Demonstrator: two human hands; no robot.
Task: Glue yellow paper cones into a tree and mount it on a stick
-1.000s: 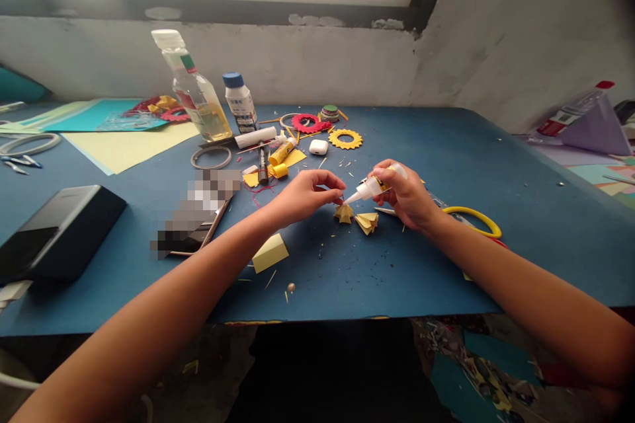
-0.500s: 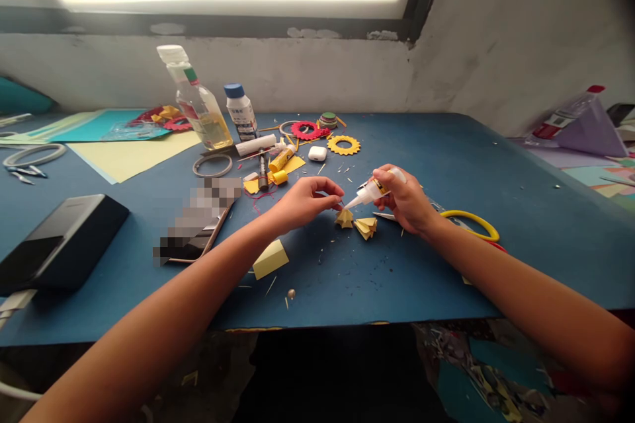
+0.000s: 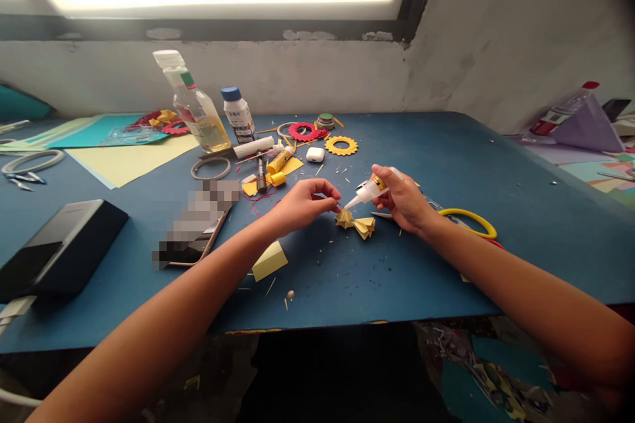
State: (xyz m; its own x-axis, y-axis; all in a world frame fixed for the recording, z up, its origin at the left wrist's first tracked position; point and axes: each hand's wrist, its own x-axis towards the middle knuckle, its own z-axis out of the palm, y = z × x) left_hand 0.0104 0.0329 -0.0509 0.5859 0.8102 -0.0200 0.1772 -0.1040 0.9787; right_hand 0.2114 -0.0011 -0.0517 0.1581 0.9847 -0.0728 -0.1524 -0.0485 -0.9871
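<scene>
My right hand (image 3: pixel 404 199) is closed around a small white glue bottle (image 3: pixel 370 190), its nozzle pointing left and down. My left hand (image 3: pixel 302 203) pinches a tiny red piece right at the nozzle tip; the piece is too small to name. Just below both hands, two folded yellow paper pieces (image 3: pixel 356 222) lie on the blue table (image 3: pixel 486 165), touching each other.
Yellow-handled scissors (image 3: pixel 469 220) lie behind my right wrist. A yellow paper block (image 3: pixel 269 260) sits by my left forearm. At the back stand an oil bottle (image 3: pixel 196 106), a blue-capped bottle (image 3: pixel 237 112), red and yellow paper rings (image 3: pixel 325 135) and glue tubes. A black box (image 3: pixel 54 248) rests at left.
Both hands stay pinched together over the yellow pieces with only slight shifts. The two folded yellow pieces now lie closer together, touching.
</scene>
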